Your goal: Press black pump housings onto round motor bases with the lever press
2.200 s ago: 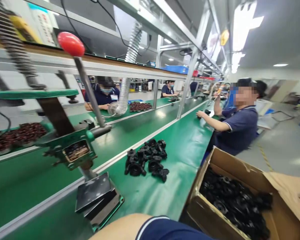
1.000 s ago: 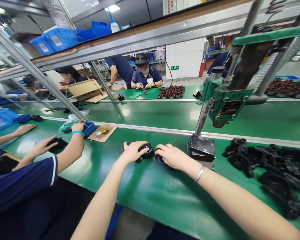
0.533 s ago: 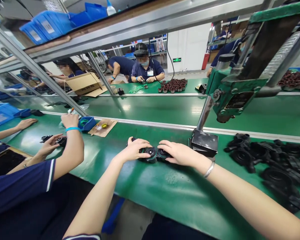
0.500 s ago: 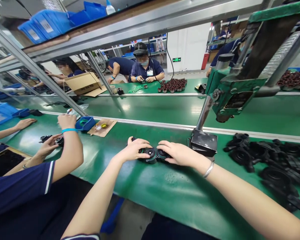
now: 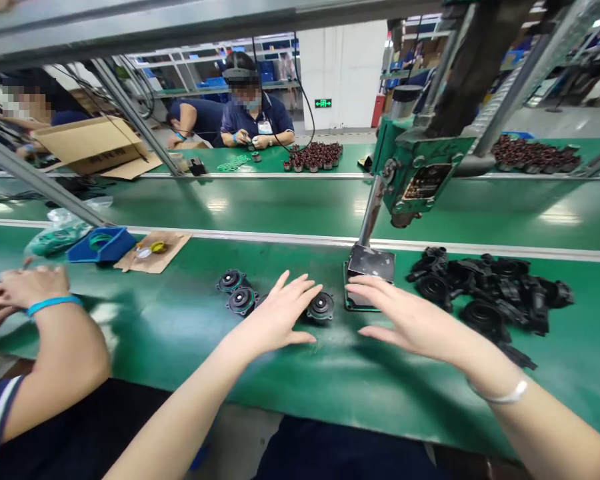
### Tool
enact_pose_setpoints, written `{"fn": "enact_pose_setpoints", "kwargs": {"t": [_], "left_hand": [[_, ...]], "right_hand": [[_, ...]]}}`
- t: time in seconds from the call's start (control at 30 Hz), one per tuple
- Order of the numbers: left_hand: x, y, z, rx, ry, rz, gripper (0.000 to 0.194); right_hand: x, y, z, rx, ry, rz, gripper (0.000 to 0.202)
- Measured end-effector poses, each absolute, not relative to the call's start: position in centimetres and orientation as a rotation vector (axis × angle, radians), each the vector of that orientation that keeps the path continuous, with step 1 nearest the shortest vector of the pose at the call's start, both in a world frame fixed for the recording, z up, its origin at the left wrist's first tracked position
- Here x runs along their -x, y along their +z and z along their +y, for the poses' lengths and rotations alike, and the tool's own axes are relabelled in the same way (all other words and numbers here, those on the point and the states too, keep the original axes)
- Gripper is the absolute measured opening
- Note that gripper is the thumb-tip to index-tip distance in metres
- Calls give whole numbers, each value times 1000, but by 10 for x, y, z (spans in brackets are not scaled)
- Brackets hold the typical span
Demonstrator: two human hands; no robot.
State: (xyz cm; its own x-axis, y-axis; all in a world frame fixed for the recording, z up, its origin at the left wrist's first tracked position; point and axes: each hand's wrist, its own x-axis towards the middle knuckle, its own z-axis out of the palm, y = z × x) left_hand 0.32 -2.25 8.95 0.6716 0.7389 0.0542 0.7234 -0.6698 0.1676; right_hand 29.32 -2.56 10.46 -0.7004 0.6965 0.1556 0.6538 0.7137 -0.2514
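Note:
My left hand [image 5: 283, 313] is open, fingers spread, over a row of round black parts. Two of these, a black part [image 5: 231, 281] and another black part [image 5: 241, 301], show to its left, and a third black part [image 5: 321, 305] lies by its fingertips. Something dark between them is partly hidden by the hand. My right hand [image 5: 397, 310] is open with fingers apart and holds nothing. It is just in front of the black block [image 5: 373, 263] at the foot of the green press [image 5: 415, 173].
Black housings [image 5: 485, 293] are heaped at the right. On the left are a blue bin [image 5: 101, 245], a cardboard piece [image 5: 155, 252] with small cups, and a plastic bag [image 5: 57, 230]. A co-worker's arm [image 5: 65, 333] reaches in at the left; another person [image 5: 255, 120] sits across the line.
The view has turned right. Both hands have let go of the round black parts; my right hand has moved away from them toward the press base, and my left hand has opened.

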Motion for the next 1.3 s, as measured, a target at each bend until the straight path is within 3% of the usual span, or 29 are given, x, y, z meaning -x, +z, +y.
{"fn": "enact_pose_setpoints", "kwargs": {"t": [0.13, 0.3, 0.5, 0.67, 0.8, 0.93, 1.03, 1.17, 1.3], "left_hand": [[-33, 68, -16, -2798, 178, 1209, 64], [-66, 39, -27, -2574, 428, 996, 62], [-127, 13, -57, -2209, 561, 917, 74], [-144, -3, -65, -2118, 629, 964, 78], [-134, 17, -60, -2238, 753, 943, 90], [-126, 66, -17, -2529, 949, 1009, 73], [-130, 94, 35, -2752, 658, 1071, 76], [-148, 104, 84, -2792, 74, 1084, 86], [-162, 104, 88, -2785, -64, 1201, 71]], "right_hand": [[-388, 108, -48, 1499, 213, -2379, 51], [-471, 71, -88, 1935, 154, -2005, 51], [-453, 0, -116, 2020, 107, -1794, 47], [-421, -3, -121, 1955, 338, -1806, 43], [-418, 7, -112, 2043, 461, -1749, 47], [-427, 12, -106, 2172, 405, -1722, 42], [-437, 13, -109, 2209, 378, -1736, 33], [-447, 14, -118, 2152, 293, -1699, 38], [-450, 14, -130, 1753, 344, -2086, 43]]}}
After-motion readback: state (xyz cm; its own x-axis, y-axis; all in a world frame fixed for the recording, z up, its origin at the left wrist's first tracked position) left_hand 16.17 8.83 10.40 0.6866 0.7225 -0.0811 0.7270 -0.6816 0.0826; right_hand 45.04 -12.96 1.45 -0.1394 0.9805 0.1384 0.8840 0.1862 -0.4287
